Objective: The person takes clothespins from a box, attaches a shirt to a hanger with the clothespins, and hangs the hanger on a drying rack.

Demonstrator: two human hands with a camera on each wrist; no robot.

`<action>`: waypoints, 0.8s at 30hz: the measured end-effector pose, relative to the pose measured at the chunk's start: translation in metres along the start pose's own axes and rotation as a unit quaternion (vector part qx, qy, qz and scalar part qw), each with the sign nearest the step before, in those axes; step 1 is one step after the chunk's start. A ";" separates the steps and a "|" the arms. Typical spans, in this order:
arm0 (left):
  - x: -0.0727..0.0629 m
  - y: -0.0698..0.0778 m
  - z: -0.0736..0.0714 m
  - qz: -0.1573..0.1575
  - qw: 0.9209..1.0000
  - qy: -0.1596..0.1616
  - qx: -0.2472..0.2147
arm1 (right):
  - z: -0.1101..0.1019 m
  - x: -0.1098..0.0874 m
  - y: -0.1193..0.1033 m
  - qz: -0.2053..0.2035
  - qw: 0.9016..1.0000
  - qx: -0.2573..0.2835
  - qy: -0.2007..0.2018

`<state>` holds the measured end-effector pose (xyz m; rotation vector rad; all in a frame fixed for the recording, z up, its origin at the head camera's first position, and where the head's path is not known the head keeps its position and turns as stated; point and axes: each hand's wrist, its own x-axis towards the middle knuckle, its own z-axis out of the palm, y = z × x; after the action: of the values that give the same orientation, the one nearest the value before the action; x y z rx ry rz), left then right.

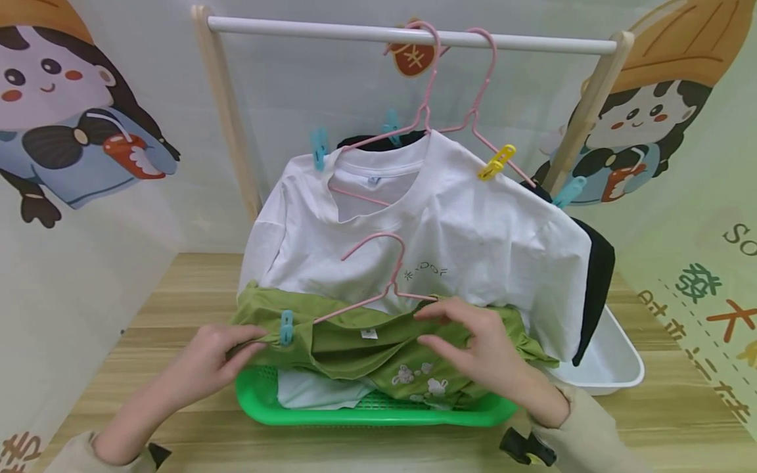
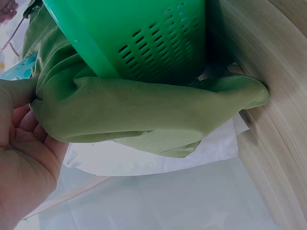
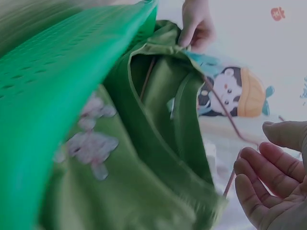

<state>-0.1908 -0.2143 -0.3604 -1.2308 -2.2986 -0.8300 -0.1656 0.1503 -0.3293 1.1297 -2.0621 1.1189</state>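
In the head view, my left hand [image 1: 204,361] pinches the shoulder of a green shirt [image 1: 349,369], just beside a blue clothespin [image 1: 286,328] clipped there. A pink wire hanger [image 1: 355,307] runs inside the shirt's neckline, its hook standing up free of the rail. My right hand [image 1: 481,338] hovers by the other side of the collar, thumb and fingers apart. The right wrist view shows that hand [image 3: 276,175] empty, near the hanger's neck. Pale animal patches [image 3: 91,146] decorate the shirt front. Beneath the shirt stands a green basket [image 1: 378,417] holding a whitish cloth [image 1: 322,391].
Behind, a wooden-legged rack with a white rail [image 1: 331,28] carries two pink hangers. A white T-shirt [image 1: 503,230] hangs there with blue and yellow clothespins [image 1: 497,163], a black garment [image 1: 596,282] behind it. A white tub [image 1: 618,358] sits at right on the wooden table [image 1: 154,315].
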 end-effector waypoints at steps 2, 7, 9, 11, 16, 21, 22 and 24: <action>0.000 0.000 0.000 0.000 1.000 0.000 -0.001 | -0.006 -0.006 0.001 0.015 1.000 -0.005 0.004; -0.002 -0.001 0.000 0.000 1.000 0.002 0.001 | -0.016 -0.015 0.004 0.048 0.999 -0.011 0.002; -0.002 -0.001 0.000 0.002 1.000 0.002 0.001 | -0.019 -0.017 0.004 0.060 0.998 -0.014 0.002; -0.002 -0.001 0.000 0.001 1.000 0.002 -0.002 | -0.022 -0.020 0.004 0.060 0.998 -0.022 0.007; -0.002 0.000 0.000 -0.008 1.000 -0.004 -0.010 | -0.033 -0.027 0.005 0.064 0.997 -0.045 0.021; -0.002 0.000 0.000 -0.010 1.000 -0.009 -0.016 | -0.053 -0.042 0.007 0.107 0.993 -0.033 0.041; -0.002 0.000 0.000 -0.010 1.000 -0.009 -0.017 | -0.058 -0.045 0.008 0.112 0.992 -0.031 0.049; -0.002 -0.001 0.000 -0.009 1.000 -0.009 -0.018 | -0.067 -0.053 0.010 0.119 0.990 -0.025 0.070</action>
<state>-0.1899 -0.2162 -0.3618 -1.2400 -2.3209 -0.8741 -0.1439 0.2326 -0.3388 0.7725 -2.1412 1.2122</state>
